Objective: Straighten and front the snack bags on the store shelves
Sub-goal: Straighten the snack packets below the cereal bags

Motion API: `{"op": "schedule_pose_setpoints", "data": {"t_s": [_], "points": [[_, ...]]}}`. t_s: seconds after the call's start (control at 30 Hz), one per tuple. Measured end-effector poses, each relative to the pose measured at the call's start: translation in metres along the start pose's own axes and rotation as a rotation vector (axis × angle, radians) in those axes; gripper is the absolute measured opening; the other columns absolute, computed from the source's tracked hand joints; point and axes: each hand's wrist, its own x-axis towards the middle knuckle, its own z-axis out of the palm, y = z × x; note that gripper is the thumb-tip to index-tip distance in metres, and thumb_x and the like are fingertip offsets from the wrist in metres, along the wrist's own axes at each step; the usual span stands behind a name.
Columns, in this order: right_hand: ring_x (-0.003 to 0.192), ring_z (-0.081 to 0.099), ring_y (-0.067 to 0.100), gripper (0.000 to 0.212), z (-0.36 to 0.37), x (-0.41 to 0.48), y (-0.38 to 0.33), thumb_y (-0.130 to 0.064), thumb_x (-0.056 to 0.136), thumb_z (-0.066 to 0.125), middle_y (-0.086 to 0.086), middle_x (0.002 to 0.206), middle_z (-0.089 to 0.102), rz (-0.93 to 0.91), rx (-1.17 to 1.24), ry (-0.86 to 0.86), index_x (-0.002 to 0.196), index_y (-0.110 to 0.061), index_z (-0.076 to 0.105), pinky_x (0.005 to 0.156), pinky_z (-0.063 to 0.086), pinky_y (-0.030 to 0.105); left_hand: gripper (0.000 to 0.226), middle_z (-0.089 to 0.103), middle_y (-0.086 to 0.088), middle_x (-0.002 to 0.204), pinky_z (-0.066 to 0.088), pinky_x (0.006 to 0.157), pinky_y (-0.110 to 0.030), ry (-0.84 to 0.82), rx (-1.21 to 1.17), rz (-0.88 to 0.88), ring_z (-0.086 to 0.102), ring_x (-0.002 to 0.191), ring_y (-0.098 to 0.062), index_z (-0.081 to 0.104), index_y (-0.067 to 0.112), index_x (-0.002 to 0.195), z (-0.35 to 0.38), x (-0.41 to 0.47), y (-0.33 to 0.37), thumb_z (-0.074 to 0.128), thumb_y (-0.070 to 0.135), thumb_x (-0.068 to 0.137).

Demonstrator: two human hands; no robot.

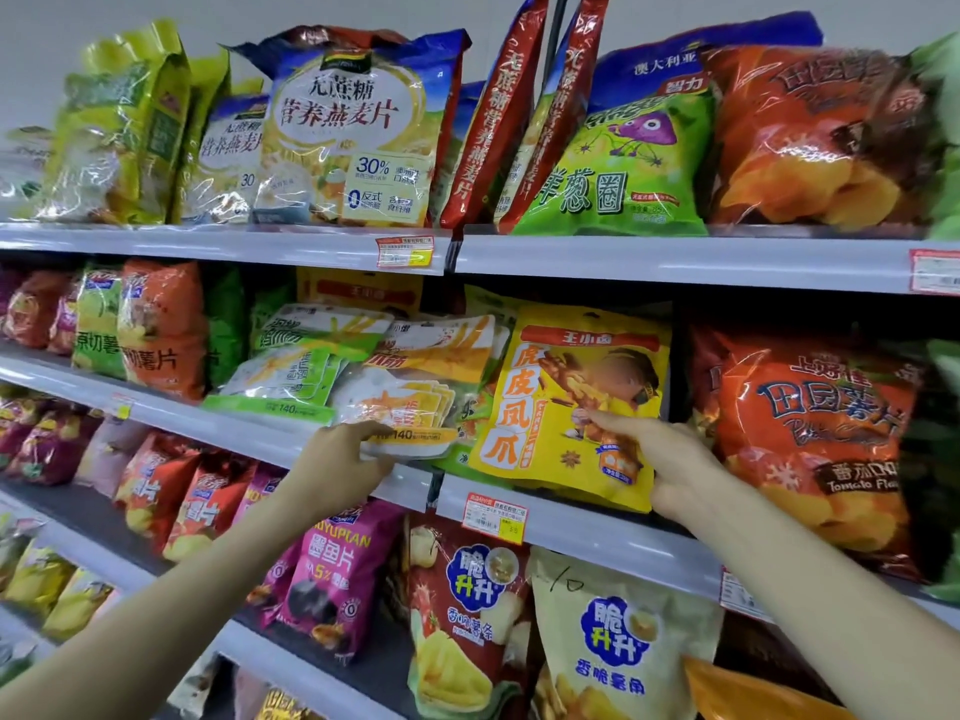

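Midway up, both hands hold crinkly packets.
At the grey metal shelf lip (571, 532), the left hand (337, 459) pinches a flat white-and-orange plastic pouch (410, 407); just right, the right hand (670, 459) grips a glossy yellow bag (550, 407) by its edge.

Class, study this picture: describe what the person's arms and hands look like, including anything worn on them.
The left forearm and right forearm are bare, with no sleeve in view. The left hand and right hand wear no gloves; no watch, ring or bracelet shows.
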Motion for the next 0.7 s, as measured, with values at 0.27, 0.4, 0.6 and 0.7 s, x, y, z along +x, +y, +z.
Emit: {"op": "schedule_pose_setpoints", "data": {"t_s": [0.27, 0.4, 0.6, 0.7], "points": [[0.101, 0.075, 0.041, 0.051, 0.025, -0.001, 0.006, -0.020, 0.072, 0.084, 0.023, 0.111, 0.077, 0.105, 0.180, -0.173, 0.120, -0.006, 0.074, 0.070, 0.064, 0.059, 0.042, 0.070, -0.012, 0.130, 0.052, 0.092, -0.039, 0.155, -0.065, -0.048, 0.067, 0.115, -0.035, 0.066, 0.015, 0.139, -0.015, 0.004, -0.008, 0.068, 0.022, 0.098], [0.084, 0.079, 0.037, 0.037, 0.050, -0.004, 0.012, -0.022, 0.087, 0.076, 0.023, 0.108, 0.077, 0.108, 0.228, -0.256, 0.120, -0.005, 0.072, 0.064, 0.063, 0.060, 0.057, 0.065, -0.016, 0.142, 0.051, 0.100, -0.044, 0.277, 0.038, -0.124, 0.061, 0.125, -0.037, 0.058, 0.008, 0.146, -0.027, 0.034, -0.029, 0.068, 0.036, 0.097], [0.092, 0.078, 0.037, 0.050, 0.081, -0.014, 0.033, -0.019, 0.076, 0.077, 0.020, 0.112, 0.078, 0.047, 0.304, -0.263, 0.125, -0.009, 0.072, 0.070, 0.065, 0.054, 0.114, 0.023, -0.023, 0.169, 0.029, 0.120, -0.059, 0.120, 0.127, -0.289, 0.022, 0.154, -0.047, 0.019, 0.006, 0.165, -0.022, 0.078, -0.069, 0.059, 0.079, 0.087], [0.109, 0.074, 0.040, 0.050, 0.097, -0.019, 0.044, -0.018, 0.078, 0.077, 0.019, 0.115, 0.077, 0.036, 0.301, -0.263, 0.127, -0.013, 0.072, 0.084, 0.063, 0.059, 0.120, 0.015, -0.021, 0.172, 0.024, 0.124, -0.062, 0.058, 0.137, -0.278, 0.015, 0.156, -0.048, 0.018, 0.013, 0.166, -0.019, 0.095, -0.100, 0.051, 0.090, 0.080]]}}
